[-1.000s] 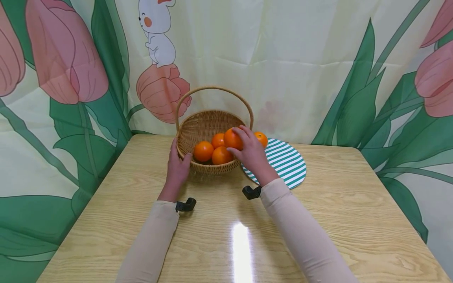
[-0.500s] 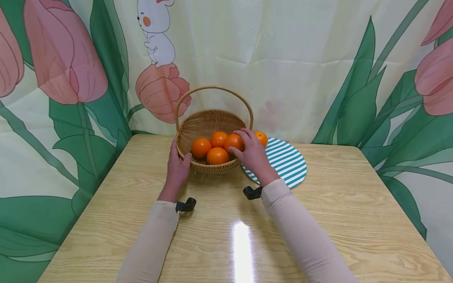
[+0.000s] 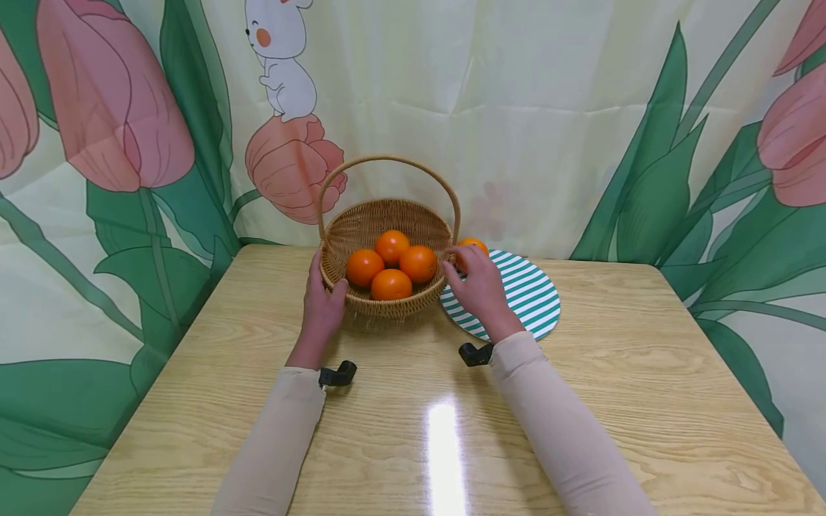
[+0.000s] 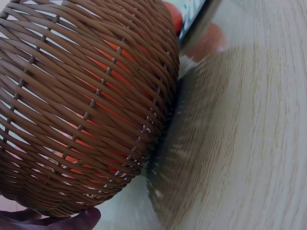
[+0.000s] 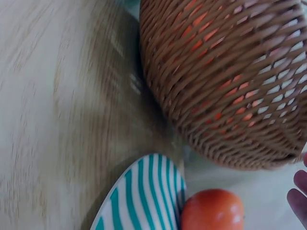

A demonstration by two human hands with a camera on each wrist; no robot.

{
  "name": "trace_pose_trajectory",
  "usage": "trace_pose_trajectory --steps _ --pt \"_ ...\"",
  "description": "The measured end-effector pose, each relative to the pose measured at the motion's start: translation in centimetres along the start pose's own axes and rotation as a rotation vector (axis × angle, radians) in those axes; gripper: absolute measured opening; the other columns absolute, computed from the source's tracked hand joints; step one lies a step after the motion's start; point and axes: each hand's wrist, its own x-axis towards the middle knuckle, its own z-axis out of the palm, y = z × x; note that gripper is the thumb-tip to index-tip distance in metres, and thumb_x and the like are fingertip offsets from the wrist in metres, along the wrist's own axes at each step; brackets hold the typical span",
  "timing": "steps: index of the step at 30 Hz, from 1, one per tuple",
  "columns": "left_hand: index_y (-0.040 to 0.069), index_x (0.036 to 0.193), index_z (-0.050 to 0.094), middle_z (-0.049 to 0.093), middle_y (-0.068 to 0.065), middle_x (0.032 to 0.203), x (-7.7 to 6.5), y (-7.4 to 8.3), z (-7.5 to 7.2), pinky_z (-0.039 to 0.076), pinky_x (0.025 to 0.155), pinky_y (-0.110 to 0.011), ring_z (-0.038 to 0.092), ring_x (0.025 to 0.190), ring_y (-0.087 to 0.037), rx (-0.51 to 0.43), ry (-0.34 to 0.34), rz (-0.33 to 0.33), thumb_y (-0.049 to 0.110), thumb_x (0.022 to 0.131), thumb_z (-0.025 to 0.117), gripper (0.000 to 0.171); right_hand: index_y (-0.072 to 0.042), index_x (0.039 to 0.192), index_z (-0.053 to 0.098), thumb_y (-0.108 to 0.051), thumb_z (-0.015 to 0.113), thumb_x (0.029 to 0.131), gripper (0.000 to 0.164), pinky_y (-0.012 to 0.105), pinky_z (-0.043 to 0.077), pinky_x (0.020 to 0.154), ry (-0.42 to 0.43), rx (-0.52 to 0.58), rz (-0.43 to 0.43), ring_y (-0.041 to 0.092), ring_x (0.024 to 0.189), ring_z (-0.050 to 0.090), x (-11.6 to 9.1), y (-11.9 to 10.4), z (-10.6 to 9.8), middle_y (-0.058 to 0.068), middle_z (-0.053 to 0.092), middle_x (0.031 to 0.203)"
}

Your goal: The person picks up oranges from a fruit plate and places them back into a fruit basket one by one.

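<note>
Both hands (image 3: 325, 304) flank the basket's rim (image 3: 335, 276) closely.

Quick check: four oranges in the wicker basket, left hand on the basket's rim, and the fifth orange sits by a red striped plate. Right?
Not quite: the plate is green and white striped, as the head view shows. The rest holds: four oranges in the wicker basket, left hand on its rim, fifth orange by the plate.

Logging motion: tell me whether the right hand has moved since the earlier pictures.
Yes. The right hand has left the basket, letting go of an orange, and gone rightward over the striped plate, toward the orange there.
</note>
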Motion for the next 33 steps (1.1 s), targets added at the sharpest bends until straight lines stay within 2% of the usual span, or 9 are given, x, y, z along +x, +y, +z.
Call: trace_pose_trajectory --steps 6,13,18,25,33 --pt "0.028 0.156 0.008 0.017 -0.008 0.161 0.1 0.1 -0.2 0.029 0.115 -0.052 0.027 0.145 -0.031 -0.011 0.006 0.002 0.026 0.093 0.048 0.075 -0.004 0.118 0.065 -0.022 0.054 0.097 0.030 0.047 0.050 0.093 0.019 -0.009 0.023 0.032 0.110 0.059 0.2 1.0 0.2 0.015 0.063 0.120" --pt "0.026 0.156 0.009 0.019 -0.006 0.161 0.4 -0.1 -0.2 0.031 0.114 -0.050 0.029 0.143 -0.030 -0.029 0.020 0.025 0.026 0.093 0.048 0.075 -0.003 0.117 0.064 -0.014 0.050 0.096 0.027 0.049 0.048 0.096 0.020 -0.036 0.061 0.035 0.112 0.056 0.9 2.2 0.5 0.018 0.060 0.120" --pt "0.026 0.157 0.009 0.019 -0.006 0.161 0.4 0.1 -0.1 0.032 0.114 -0.050 0.029 0.143 -0.030 -0.042 0.022 0.040 0.023 0.093 0.048 0.075 -0.003 0.123 0.060 -0.014 0.053 0.095 0.031 0.051 0.046 0.100 -0.036 -0.053 0.136 0.037 0.118 0.051 1.7 3.2 0.4 0.020 0.053 0.129" --pt "0.025 0.157 0.009 0.019 -0.008 0.161 0.3 0.2 0.0 0.030 0.115 -0.050 0.029 0.144 -0.030 -0.028 0.021 0.022 0.023 0.093 0.048 0.075 -0.005 0.133 0.052 -0.019 0.057 0.094 0.043 0.054 0.045 0.099 -0.140 -0.061 0.240 0.041 0.120 0.045 2.8 4.6 0.5 0.022 0.043 0.139" --pt "0.024 0.157 0.007 0.017 -0.007 0.161 0.0 -0.2 0.1 0.028 0.116 -0.049 0.027 0.145 -0.029 -0.024 -0.003 0.013 0.022 0.093 0.048 0.075 -0.011 0.144 0.041 -0.024 0.064 0.090 0.060 0.059 0.035 0.108 -0.265 -0.065 0.330 0.045 0.137 0.031 3.3 6.6 1.3 0.023 0.024 0.154"
